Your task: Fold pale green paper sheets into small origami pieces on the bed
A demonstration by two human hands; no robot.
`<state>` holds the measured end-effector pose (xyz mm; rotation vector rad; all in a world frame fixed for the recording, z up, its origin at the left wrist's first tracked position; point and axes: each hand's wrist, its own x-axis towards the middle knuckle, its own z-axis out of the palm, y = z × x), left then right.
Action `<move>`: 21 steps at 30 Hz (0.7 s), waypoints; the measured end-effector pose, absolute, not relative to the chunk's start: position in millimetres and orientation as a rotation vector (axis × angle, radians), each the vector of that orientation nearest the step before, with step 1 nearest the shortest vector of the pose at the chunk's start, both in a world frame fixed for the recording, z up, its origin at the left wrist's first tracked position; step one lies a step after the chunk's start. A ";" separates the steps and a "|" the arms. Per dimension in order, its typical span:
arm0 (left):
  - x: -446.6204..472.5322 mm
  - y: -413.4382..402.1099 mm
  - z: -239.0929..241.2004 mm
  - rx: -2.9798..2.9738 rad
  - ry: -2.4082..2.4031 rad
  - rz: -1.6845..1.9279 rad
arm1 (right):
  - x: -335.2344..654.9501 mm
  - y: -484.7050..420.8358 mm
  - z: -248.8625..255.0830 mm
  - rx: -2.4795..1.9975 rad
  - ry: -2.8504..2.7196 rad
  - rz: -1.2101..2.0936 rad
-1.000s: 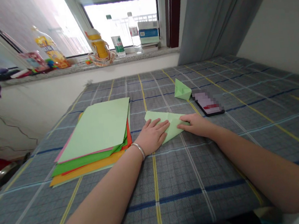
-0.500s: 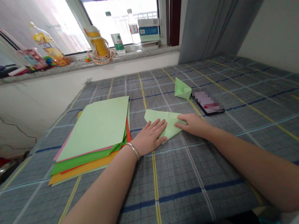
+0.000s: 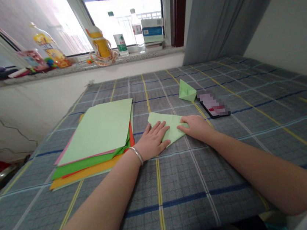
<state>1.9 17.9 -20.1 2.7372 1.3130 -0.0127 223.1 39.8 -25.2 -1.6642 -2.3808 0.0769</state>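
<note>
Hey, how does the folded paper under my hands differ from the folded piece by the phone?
The folded paper lies flat on the plaid cloth, while the folded piece has raised sides and a pointed top. Your left hand and right hand touch the folded paper; neither touches the folded piece, which sits near the phone. Both are light green.

The bare left grip [image 3: 151, 143] covers part of the folded pale-green paper [image 3: 175, 128]; the bare right grip [image 3: 197, 126] hides its right end. Pixelation masks the black-edged rectangular phone [image 3: 213, 104].
</note>
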 end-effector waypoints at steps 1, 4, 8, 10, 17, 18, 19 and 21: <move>2.3 16.7 -20.1 2.734 1.333 0.004 | 222.7 39.8 -25.3 -1.677 -2.379 0.074; 3.3 14.5 -21.4 2.737 1.358 0.028 | 221.5 39.3 -24.9 -1.706 -2.371 0.061; 4.5 13.8 -24.3 2.759 1.379 0.050 | 220.3 38.3 -23.9 -1.729 -2.363 0.055; 5.1 13.5 -24.9 2.766 1.386 0.055 | 219.9 38.2 -23.4 -1.737 -2.362 0.059; 8.7 10.6 -24.7 2.791 1.386 0.107 | 219.0 38.4 -22.1 -1.753 -2.346 0.097; 9.6 10.2 -24.8 2.795 1.383 0.122 | 218.9 38.3 -22.1 -1.756 -2.345 0.091; 10.5 9.9 -24.9 2.797 1.381 0.131 | 218.8 38.1 -22.1 -1.757 -2.343 0.080; 12.4 9.3 -25.1 2.801 1.381 0.132 | 218.5 37.8 -22.3 -1.756 -2.337 0.052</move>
